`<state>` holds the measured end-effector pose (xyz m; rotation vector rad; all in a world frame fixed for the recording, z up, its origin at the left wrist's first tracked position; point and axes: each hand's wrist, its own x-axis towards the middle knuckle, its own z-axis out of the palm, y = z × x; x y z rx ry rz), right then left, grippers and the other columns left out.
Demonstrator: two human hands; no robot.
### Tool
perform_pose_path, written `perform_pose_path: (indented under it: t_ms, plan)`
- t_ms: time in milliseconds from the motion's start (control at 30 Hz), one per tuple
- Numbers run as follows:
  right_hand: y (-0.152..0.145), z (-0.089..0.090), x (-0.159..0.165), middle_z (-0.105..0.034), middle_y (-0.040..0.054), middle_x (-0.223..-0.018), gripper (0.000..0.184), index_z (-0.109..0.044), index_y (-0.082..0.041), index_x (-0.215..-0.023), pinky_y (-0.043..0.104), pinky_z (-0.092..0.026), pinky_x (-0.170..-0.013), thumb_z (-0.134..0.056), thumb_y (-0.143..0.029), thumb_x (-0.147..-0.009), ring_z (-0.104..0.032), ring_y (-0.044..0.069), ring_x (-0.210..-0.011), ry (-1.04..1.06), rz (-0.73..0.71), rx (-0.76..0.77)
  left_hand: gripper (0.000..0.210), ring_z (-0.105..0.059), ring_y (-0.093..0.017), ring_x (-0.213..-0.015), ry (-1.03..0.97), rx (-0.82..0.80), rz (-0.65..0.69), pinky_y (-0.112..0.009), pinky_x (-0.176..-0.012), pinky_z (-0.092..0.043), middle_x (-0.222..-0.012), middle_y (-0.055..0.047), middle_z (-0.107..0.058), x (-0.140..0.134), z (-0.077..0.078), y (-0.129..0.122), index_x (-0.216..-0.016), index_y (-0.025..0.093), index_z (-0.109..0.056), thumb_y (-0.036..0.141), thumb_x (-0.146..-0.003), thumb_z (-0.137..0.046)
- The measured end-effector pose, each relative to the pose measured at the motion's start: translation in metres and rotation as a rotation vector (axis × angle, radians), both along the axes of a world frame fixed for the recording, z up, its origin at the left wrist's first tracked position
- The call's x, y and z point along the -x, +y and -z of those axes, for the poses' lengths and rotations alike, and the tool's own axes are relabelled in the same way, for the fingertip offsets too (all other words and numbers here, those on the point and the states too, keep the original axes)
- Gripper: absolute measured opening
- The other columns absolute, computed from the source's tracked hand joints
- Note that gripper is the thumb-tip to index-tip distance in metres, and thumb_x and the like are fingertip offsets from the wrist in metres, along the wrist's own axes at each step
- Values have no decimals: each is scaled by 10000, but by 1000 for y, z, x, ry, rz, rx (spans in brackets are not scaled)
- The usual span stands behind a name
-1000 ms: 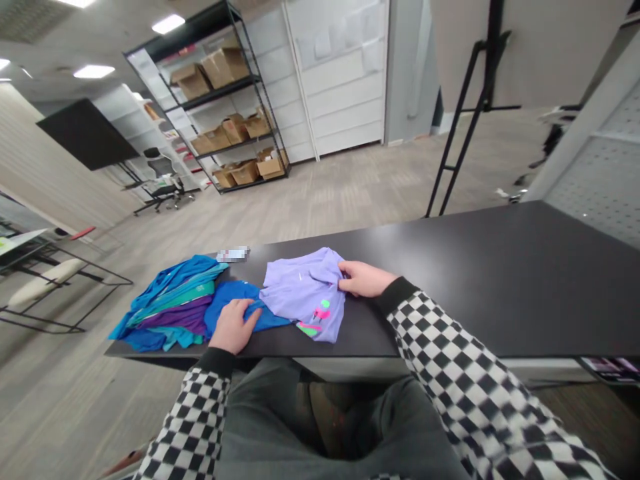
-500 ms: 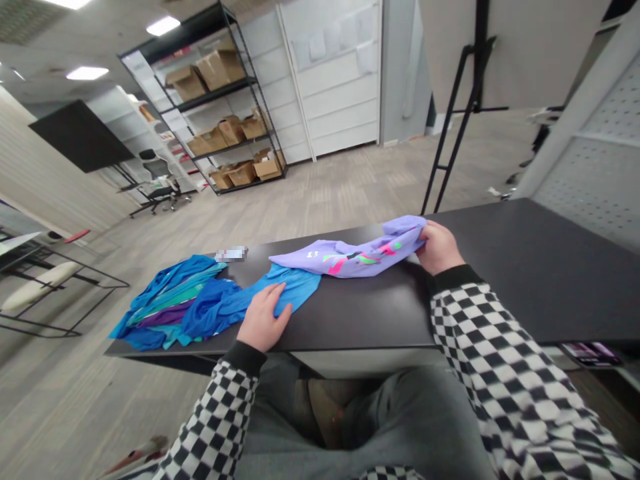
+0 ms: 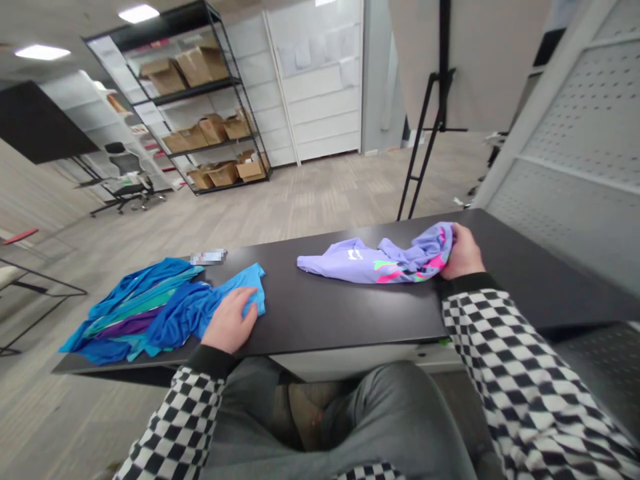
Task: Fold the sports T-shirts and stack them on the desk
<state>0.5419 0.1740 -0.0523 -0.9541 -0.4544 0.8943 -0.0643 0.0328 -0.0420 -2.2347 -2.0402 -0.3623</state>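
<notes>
My right hand (image 3: 464,252) is closed on the right end of a lavender shirt (image 3: 340,262) with pink, green and black print. The shirt lies bunched and stretched out along the dark table (image 3: 295,327). My left hand (image 3: 231,320) rests on a light blue garment (image 3: 254,283), its fingers extended over the cloth. Left of that hand is a heap of clothes: a darker blue garment (image 3: 175,320), a purple one (image 3: 133,325) and teal ones (image 3: 145,297). A strip of bare tabletop separates the lavender shirt from the light blue garment.
A small pale item (image 3: 209,257), blurred out, lies at the table's far edge. A perforated panel (image 3: 565,147) rises at the right end. Beyond the table stand a black board stand (image 3: 420,147) and a shelf rack (image 3: 200,90) with cardboard boxes.
My right hand has drawn the lavender shirt to the right, off the light blue garment it overlapped. My left hand stays on the light blue cloth. The camera view has turned slightly right.
</notes>
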Motion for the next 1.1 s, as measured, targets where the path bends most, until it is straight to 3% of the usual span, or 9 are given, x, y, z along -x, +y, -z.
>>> perform_pose_path:
  t_ms: [67,267,400,500,600,733,933,1000,1100]
  plan:
    - [-8,-2,14,-782,42,-930,250,-756,-193,-947,347,-638,-857,-799,-432,-1003,-746,194,-908,-37,2,28,614,-647,-351,-1434,27,110,38,-479,-1259,-492,-1582,-155,-674,-10,3,2,-1583,227,-679,545,-1100,-472]
    - [-37,4,10,-773,-6,-890,669,-752,-227,-1009,390,-648,-852,-1077,-584,-546,-735,218,-814,-355,-227,25,665,-675,-548,-1323,104,167,-483,-689,-1108,-547,-1446,-316,-692,23,-3,6,-1306,94,-818,602,-1025,-494]
    - [-88,0,40,-802,38,-1041,459,-753,-241,-1081,468,-614,-1039,-911,-574,-808,-751,265,-975,-697,-264,0,544,-681,-426,-1348,-324,-61,-72,-579,-1181,-550,-1439,-211,-731,-51,-6,-3,-1317,188,-804,561,-979,-597]
    - [-144,-4,109,-798,44,-1078,169,-754,-255,-1112,503,-555,-1148,-707,-366,-994,-744,277,-1060,-1048,-470,-91,661,-768,-274,-969,-951,307,202,-426,-874,-652,-1210,-134,-804,-144,-3,-7,-1438,230,-737,728,-1038,-570]
    - [-192,-4,173,-812,35,-1053,253,-755,-258,-946,596,-321,-1346,-598,-77,-863,-733,285,-1251,-1336,-889,-324,801,-774,-283,-1026,-1258,488,218,-425,-888,-641,-1245,-163,-803,-205,2,5,-1418,180,-717,847,-1010,-539]
    - [-218,-3,200,-849,62,-1200,289,-742,-243,-855,626,-260,-1359,-609,-15,-736,-630,338,-1501,-1447,-1099,-338,762,-756,-333,-1180,-1062,335,165,-470,-1077,-587,-1288,-176,-785,-221,6,25,-1410,165,-713,781,-962,-693]
    - [-223,-20,210,-845,1,-898,242,-785,-217,-870,322,-595,-1022,-640,-64,-750,-795,187,-831,-1235,-1466,-488,737,-712,-337,-1263,-701,158,334,-468,-1098,-565,-1504,-176,-677,-226,6,28,-1598,230,-637,567,-961,-793]
    - [-217,-32,209,-868,22,-976,245,-824,-211,-954,285,-624,-929,-653,-100,-819,-817,194,-882,-1138,-1435,-527,445,-698,-338,-1277,-530,214,406,-482,-1135,-519,-1359,-121,-760,-224,8,25,-1402,277,-776,429,-984,-752]
    - [-193,-43,187,-879,35,-1116,292,-851,-266,-1112,350,-627,-1037,-599,-182,-994,-833,221,-1044,-1226,-1016,-368,267,-706,-326,-1236,-402,180,311,-499,-1135,-483,-1202,-79,-821,-197,11,16,-1194,294,-835,323,-1037,-621]
